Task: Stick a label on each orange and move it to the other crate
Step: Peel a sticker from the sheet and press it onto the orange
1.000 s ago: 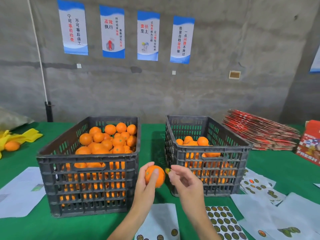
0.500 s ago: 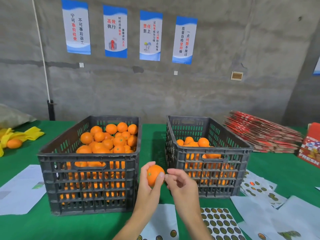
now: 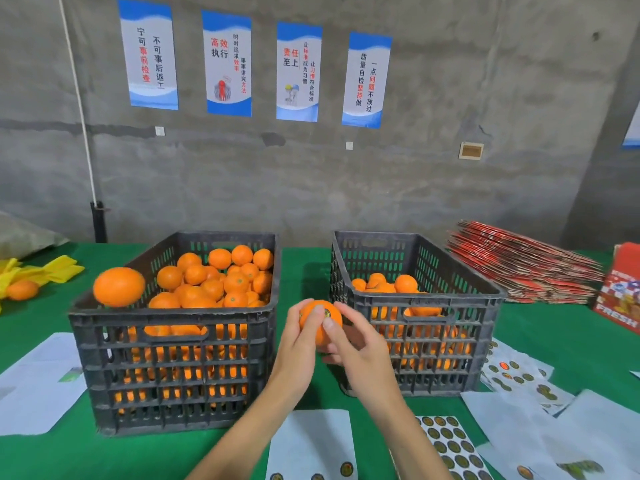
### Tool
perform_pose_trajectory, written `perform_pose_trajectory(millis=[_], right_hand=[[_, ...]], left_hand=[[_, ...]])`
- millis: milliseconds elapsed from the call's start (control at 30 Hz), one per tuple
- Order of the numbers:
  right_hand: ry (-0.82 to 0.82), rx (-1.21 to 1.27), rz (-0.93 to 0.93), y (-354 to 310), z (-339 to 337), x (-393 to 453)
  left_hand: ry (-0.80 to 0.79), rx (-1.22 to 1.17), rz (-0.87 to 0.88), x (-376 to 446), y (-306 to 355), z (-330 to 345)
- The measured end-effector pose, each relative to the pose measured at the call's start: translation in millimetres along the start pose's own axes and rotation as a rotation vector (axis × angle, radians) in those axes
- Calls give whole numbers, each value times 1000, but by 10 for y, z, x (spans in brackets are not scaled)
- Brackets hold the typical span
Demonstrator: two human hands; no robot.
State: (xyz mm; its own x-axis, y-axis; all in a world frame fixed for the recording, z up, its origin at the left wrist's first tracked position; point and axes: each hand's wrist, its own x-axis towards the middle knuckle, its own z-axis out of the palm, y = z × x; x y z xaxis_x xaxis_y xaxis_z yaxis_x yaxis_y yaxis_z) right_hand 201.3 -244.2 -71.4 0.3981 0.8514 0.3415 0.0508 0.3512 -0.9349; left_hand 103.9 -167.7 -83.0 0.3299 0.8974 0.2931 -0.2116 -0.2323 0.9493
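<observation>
The green counter (image 3: 304,268) is carrying two dark crates, the left crate (image 3: 173,368) sitting just beside the right crate (image 3: 433,344); sticker sheets (image 3: 450,445) are lying near the right crate, red cartons (image 3: 519,268) stacking beyond.

Wall (image 3: 450,188): bare grey concrete, stained, with a darker band across at mid height.
Posters (image 3: 227,62): four, blue and white, hung in a row, printed with Chinese characters in black and red.
Fifth poster (image 3: 632,129): only an edge seen at far right.
Plate (image 3: 471,150): small, tan, fixed to wall right of posters.
Cord (image 3: 81,109): white, running down wall at left to a black post (image 3: 98,221).
Table (image 3: 304,268): covered in green cloth.
Cartons (image 3: 526,268): flat red stack at back right, near wall.
Red box (image 3: 620,289): at right edge, lettered "FRESH".
Yellow cloth (image 3: 59,270): at left edge.
Light: even, soft.
</observation>
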Motion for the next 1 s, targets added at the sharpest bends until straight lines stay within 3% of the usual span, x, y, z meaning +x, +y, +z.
perform_pose_trajectory(millis=[133,267,333,500,633,733,833,1000], right_hand=[[57,139,-39,-208,-70,199],[102,33,-143,-313,-170,376],[140,-97,-205,-327,-244,456],[265,-574,-318,-318,-626,797],[250,-916,-230,-251,-907,1088],[257,-1077,-170,-168,-921,1220],[258,-1011,-286,-78,-703,1278],[211,-820,-460,84,-204,1213]], left_hand=[[-138,-60,-14,235,210,90],[-269,-214,-102,488,348,200],[-267,-179,-110,588,352,191],[-68,245,28,882,338,-233],[66,544,129,1148,326,-832],[108,784,113,1375,315,-1294],[-12,1015,-26,1587,258,-1636],[-392,1350,-314,1844,153,-1644]])
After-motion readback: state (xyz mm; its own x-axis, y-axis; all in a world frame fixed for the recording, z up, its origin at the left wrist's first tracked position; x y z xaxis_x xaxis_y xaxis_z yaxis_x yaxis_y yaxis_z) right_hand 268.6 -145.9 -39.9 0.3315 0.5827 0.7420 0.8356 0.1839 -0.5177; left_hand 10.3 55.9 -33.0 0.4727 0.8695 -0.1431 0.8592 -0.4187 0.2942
